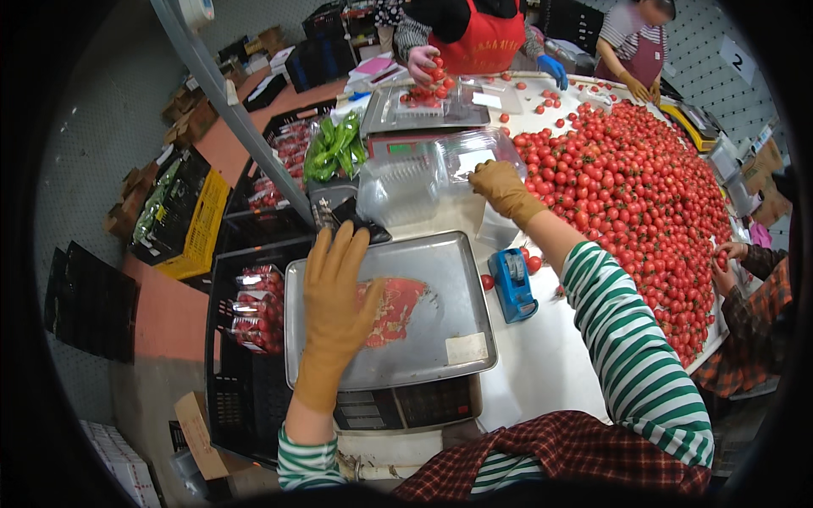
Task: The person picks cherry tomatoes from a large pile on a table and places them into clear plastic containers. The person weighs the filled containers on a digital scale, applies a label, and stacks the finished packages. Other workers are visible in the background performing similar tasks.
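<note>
My left hand (336,308), in a tan glove, is spread over the left part of a metal scale pan (438,260) and holds nothing. A worn red label and a white sticker mark the pan. In the other tan glove, my right hand (505,187) has bent fingers at the edge of a white sheet (473,160) on clear plastic containers (457,143); whether they grip it is hidden. Further nested clear containers (397,184) lie just left. A blue tape dispenser (513,286) stands between the pan and a large heap of small red tomatoes (622,190).
Left of the scale is a black crate (219,381) with packed tomato boxes (259,308). A grey metal post (254,140) rises beside it. Bagged green peppers (333,146) lie near a second scale (425,120). Several co-workers stand around the table; one gloved hand (422,65) holds tomatoes.
</note>
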A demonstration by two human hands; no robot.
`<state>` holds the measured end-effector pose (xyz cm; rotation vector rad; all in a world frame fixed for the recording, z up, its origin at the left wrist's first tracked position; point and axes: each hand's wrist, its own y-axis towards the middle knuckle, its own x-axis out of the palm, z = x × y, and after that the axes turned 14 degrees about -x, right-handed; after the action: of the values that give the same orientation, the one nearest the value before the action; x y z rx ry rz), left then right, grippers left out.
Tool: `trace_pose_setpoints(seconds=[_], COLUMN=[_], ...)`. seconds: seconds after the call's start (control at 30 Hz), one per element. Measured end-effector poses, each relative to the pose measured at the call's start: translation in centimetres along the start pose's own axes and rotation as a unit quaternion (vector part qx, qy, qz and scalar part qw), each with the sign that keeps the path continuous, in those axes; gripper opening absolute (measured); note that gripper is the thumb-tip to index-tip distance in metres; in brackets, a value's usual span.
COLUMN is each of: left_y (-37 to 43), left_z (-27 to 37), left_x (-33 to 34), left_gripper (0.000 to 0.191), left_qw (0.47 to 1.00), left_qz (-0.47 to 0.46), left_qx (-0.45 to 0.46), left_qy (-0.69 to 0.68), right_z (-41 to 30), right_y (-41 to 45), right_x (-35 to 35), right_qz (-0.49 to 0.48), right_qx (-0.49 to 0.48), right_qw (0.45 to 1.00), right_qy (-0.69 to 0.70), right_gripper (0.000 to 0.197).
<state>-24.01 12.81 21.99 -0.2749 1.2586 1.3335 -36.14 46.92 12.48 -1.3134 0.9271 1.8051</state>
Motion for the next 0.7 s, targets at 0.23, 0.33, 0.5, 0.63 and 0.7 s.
trace_pose_setpoints(seconds=[0.23, 0.33, 0.5, 0.63, 0.7], left_y=[-12.9, -15.8, -19.2, -21.3, -22.5], left_z=[-1.0, 0.0, 0.8, 1.4, 1.6], left_x=[-2.7, -2.2, -2.4, -3.2, -3.3], left_gripper=[0.046, 0.048, 0.043, 0.039, 0.038], left_qw=[0.986, 0.971, 0.96, 0.946, 0.939], left_qz=[0.076, 0.119, 0.168, 0.165, 0.162], left_qx=[-0.149, -0.2, -0.218, -0.271, -0.296], left_qy=[-0.027, -0.047, -0.058, -0.063, -0.06], right_z=[1.2, 2.7, 0.7, -1.7, -1.5], right_y=[-1.0, 2.4, 8.3, 8.7, 9.4], right_x=[1.4, 2.1, 12.0, 10.5, 11.2], right_qz=[0.046, 0.142, 0.063, 0.082, 0.12], right_qx=[-0.02, -0.073, -0.165, -0.17, -0.198], right_qw=[0.999, 0.977, 0.959, 0.965, 0.955], right_qy=[-0.022, 0.143, 0.221, 0.185, 0.186], right_gripper=[0.028, 0.05, 0.03, 0.009, 0.009])
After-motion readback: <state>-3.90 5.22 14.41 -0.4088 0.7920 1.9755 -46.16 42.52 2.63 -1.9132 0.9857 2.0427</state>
